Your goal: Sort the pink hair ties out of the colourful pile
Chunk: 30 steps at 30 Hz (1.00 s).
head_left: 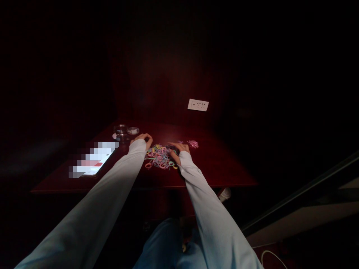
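A loose heap of small hair ties (pixel 159 157), in pink, yellow, green and purple, lies on the dark red table. My left hand (pixel 143 138) is at the heap's upper left edge. Its thumb and forefinger curl towards each other in a ring; whatever is between the tips is too small to make out. Over the right side of the heap is my right hand (pixel 181 148), with fingers stretched leftward and the thumb apart from them. A small pink cluster (pixel 193 144) lies beyond the right hand, apart from the heap.
At the back left stands a clear jar (pixel 121 131), with a round clear lid (pixel 133 130) beside it. A lit phone or tablet (pixel 98 158), partly blurred, lies to the left. The table's front edge (pixel 224 185) shows, and a white socket plate (pixel 198 105) is on the back wall.
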Tool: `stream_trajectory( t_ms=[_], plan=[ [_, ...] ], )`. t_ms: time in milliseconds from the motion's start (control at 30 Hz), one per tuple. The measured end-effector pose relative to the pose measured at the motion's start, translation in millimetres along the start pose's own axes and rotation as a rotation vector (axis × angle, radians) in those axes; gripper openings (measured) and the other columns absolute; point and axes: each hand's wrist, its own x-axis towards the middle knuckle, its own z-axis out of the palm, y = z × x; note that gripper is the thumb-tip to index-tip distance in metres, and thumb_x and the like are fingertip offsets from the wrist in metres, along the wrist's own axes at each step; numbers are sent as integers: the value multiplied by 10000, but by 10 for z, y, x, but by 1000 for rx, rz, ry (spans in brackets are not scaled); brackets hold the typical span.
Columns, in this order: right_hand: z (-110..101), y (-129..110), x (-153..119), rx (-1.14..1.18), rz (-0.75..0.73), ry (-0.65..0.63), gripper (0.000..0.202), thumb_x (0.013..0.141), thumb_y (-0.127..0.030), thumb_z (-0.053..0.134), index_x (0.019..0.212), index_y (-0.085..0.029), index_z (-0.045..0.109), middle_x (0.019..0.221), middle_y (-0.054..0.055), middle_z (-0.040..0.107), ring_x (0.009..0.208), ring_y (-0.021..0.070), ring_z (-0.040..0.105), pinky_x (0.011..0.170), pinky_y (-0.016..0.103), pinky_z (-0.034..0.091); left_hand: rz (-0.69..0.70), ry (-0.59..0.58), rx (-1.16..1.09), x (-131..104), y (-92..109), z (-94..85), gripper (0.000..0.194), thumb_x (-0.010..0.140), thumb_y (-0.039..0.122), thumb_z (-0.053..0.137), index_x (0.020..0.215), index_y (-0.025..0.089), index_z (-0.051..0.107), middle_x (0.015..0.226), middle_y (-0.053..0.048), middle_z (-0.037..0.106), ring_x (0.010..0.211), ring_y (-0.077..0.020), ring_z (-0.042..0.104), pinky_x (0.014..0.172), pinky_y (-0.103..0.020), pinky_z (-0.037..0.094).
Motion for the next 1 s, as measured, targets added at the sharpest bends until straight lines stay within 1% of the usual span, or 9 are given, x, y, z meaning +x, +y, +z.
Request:
stream_trajectory(
  t_ms=[67,100,133,200,333,467,667,867,1000],
  plan=[
    [-10,-111,-34,-46,-115,-116,499,892,-393,729,1387,-360,678,1426,13,664,1280,260,518,1105,402,395,-23,38,-3,15,-24,-1,120,883,260,614,813,255,711,992,-31,745,1026,-285,661,942,-398,452],
    [-5,-149,-46,-71,-155,-171,526,869,-414,762,1386,-373,676,1458,8,647,1301,267,505,1118,417,386,-29,41,-13,24,-37,2,124,881,256,609,806,253,708,999,-39,746,1035,-293,658,946,-406,455],
    [6,-172,-54,-93,-182,-213,535,855,-431,783,1377,-377,682,1476,9,636,1319,273,496,1131,431,376,-31,38,-26,35,-48,7,129,878,253,601,802,250,706,1003,-46,744,1033,-296,657,945,-408,461],
    [42,-170,-55,-118,-186,-241,480,864,-439,783,1333,-367,713,1460,17,650,1334,273,499,1148,446,364,-23,22,-53,59,-69,25,136,870,250,589,798,246,704,1000,-52,730,1000,-284,658,932,-393,477],
    [111,-72,-20,-78,-132,-204,293,908,-348,747,1199,-336,774,1323,14,730,1245,229,593,1124,399,398,-25,6,-145,108,-103,77,131,850,244,583,783,233,694,952,-46,702,891,-243,648,891,-360,508],
    [123,-21,9,1,-130,-170,208,932,-301,709,1126,-297,786,1209,32,762,1170,209,641,1069,347,446,-60,15,-198,148,-136,127,137,849,258,571,784,225,687,888,-40,687,837,-229,631,875,-365,526],
    [111,26,45,70,-62,-81,198,927,-259,653,1067,-222,787,1101,71,781,1038,207,694,978,314,508,-62,36,-250,167,-167,165,135,825,278,583,768,229,695,817,-28,673,800,-225,617,849,-378,528],
    [77,81,59,150,47,57,207,897,-308,636,1000,-229,796,1023,47,797,940,206,710,923,319,538,-59,37,-249,168,-178,179,155,803,312,578,763,232,705,797,-23,685,831,-226,636,831,-343,521],
    [82,120,62,260,121,120,250,881,-356,616,1003,-227,792,960,39,791,885,198,708,865,309,556,-42,28,-257,178,-205,194,169,788,346,579,761,243,711,770,-11,689,781,-211,620,789,-318,514]
  ],
)
